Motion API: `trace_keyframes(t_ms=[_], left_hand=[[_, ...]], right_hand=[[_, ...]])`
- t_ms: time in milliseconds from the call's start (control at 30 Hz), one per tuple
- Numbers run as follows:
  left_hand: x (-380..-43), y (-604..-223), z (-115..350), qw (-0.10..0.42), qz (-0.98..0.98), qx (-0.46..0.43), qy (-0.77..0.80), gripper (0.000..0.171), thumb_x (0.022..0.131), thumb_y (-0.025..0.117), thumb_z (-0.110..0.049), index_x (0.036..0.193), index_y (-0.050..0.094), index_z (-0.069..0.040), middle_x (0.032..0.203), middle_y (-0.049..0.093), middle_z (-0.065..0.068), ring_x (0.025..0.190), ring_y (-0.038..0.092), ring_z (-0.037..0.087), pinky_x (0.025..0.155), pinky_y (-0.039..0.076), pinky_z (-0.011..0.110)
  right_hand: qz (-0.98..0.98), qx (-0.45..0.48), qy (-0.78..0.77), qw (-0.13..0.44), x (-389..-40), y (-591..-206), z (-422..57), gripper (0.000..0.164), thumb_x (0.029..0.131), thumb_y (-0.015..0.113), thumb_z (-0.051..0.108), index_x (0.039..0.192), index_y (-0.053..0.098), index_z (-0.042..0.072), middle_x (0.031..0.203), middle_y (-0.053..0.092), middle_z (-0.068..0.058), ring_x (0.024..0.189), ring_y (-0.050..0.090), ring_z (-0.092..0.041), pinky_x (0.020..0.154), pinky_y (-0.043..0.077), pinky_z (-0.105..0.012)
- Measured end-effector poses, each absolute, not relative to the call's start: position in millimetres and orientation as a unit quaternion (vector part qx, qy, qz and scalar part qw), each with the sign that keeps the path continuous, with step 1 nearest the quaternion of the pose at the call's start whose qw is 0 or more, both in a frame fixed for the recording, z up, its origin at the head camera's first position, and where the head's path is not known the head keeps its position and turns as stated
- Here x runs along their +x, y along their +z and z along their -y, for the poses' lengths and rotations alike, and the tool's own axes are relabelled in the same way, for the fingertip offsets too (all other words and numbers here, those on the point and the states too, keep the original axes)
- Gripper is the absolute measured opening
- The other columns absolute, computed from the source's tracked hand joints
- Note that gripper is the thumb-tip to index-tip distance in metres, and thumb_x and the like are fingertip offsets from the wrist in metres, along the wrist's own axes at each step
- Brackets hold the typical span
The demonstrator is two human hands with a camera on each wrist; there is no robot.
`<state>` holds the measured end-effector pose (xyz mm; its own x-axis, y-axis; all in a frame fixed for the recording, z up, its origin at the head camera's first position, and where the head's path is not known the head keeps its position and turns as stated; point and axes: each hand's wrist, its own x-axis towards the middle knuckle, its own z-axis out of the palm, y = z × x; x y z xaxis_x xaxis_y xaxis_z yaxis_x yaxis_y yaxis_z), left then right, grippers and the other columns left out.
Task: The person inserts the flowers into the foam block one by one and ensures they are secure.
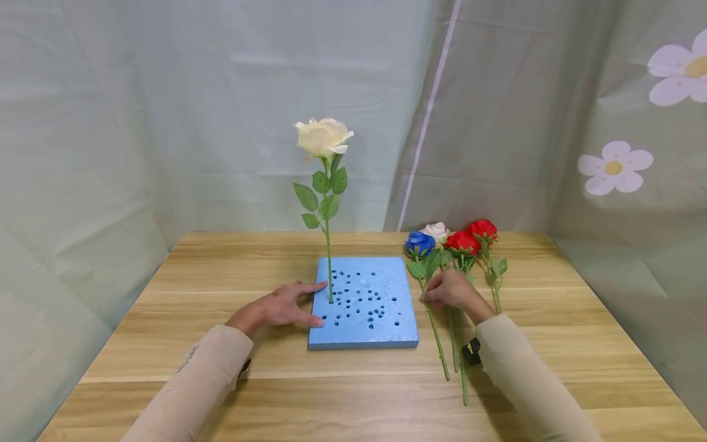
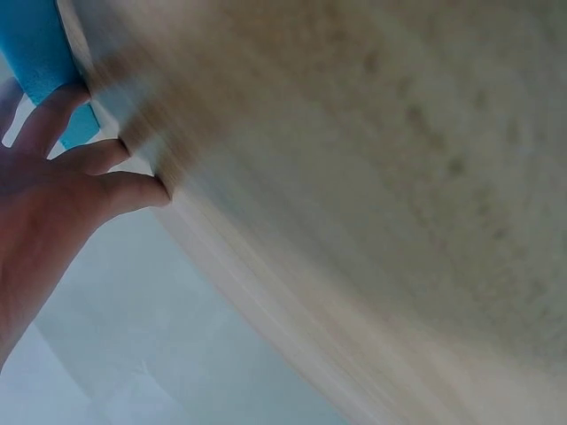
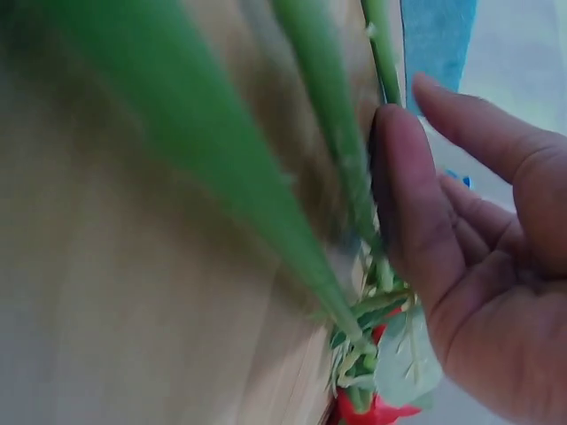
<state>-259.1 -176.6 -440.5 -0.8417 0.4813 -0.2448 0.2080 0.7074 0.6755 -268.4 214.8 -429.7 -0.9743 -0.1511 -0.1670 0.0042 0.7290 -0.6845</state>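
A white rose [image 1: 324, 137] stands upright, its stem in a hole of the blue foam board [image 1: 353, 334]. My left hand [image 1: 284, 305] rests at the board's left edge with thumb and fingers spread, the fingertips close to the rose's stem. In the left wrist view the hand [image 2: 62, 177] reaches toward the blue board [image 2: 35, 53]. To the right of the board, my right hand [image 1: 455, 290] pinches the stem of a blue rose [image 1: 420, 243] lying on the table. The right wrist view has the thumb and forefinger around a thin green stem [image 3: 381, 44].
Beside the blue rose lie two red roses [image 1: 463, 243] and a pale rose [image 1: 436, 231], stems toward the front. Several holes dot the board. The wooden table [image 1: 265, 393] ends at a grey curtain [image 1: 248, 123] behind.
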Motion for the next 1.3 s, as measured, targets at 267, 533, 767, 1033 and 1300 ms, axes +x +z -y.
trace_keyframes(t_ms=[267, 533, 767, 1033, 1300], left_hand=[[-259, -441, 177, 0.203, -0.9, 0.196, 0.332, 0.092, 0.078, 0.083, -0.048, 0.155, 0.039, -0.024, 0.161, 0.025, 0.022, 0.148, 0.01, 0.048, 0.113, 0.017, 0.068], [-258, -441, 178, 0.197, -0.897, 0.212, 0.334, 0.093, 0.079, 0.083, -0.048, 0.155, 0.038, -0.02, 0.159, 0.028, 0.023, 0.147, 0.013, 0.049, 0.113, 0.02, 0.066], [-259, -440, 178, 0.196, -0.896, 0.217, 0.333, 0.093, 0.079, 0.083, -0.048, 0.155, 0.038, -0.02, 0.159, 0.028, 0.023, 0.147, 0.012, 0.048, 0.113, 0.02, 0.065], [-258, -440, 178, 0.199, -0.898, 0.209, 0.334, 0.092, 0.079, 0.083, -0.049, 0.155, 0.038, -0.022, 0.159, 0.027, 0.024, 0.147, 0.016, 0.047, 0.113, 0.021, 0.066], [-258, -440, 178, 0.2, -0.896, 0.214, 0.335, 0.092, 0.08, 0.082, -0.049, 0.156, 0.038, -0.022, 0.16, 0.026, 0.023, 0.148, 0.011, 0.048, 0.113, 0.019, 0.067]], right_hand=[[-0.919, 0.015, -0.366, 0.144, -268, -429, -206, 0.01, 0.081, 0.081, 0.003, 0.078, 0.072, -0.001, 0.067, 0.068, -0.006, 0.057, 0.064, -0.01, 0.058, 0.056, -0.025], [-0.854, 0.023, -0.48, 0.2, -272, -432, -213, 0.015, 0.086, 0.072, -0.001, 0.096, 0.07, -0.012, 0.077, 0.068, -0.007, 0.063, 0.064, -0.009, 0.064, 0.057, -0.024], [-0.778, 0.006, -0.586, 0.226, -273, -426, -230, 0.026, 0.092, 0.061, -0.005, 0.112, 0.061, -0.021, 0.084, 0.067, -0.008, 0.068, 0.062, -0.007, 0.065, 0.055, -0.019], [-0.738, -0.004, -0.638, 0.218, -272, -416, -240, 0.032, 0.097, 0.056, -0.006, 0.122, 0.051, -0.024, 0.093, 0.07, -0.013, 0.073, 0.066, -0.01, 0.071, 0.056, -0.021], [-0.734, -0.01, -0.647, 0.205, -270, -410, -242, 0.01, 0.096, 0.057, -0.006, 0.099, 0.066, -0.006, 0.087, 0.069, -0.009, 0.071, 0.066, -0.011, 0.07, 0.057, -0.022]])
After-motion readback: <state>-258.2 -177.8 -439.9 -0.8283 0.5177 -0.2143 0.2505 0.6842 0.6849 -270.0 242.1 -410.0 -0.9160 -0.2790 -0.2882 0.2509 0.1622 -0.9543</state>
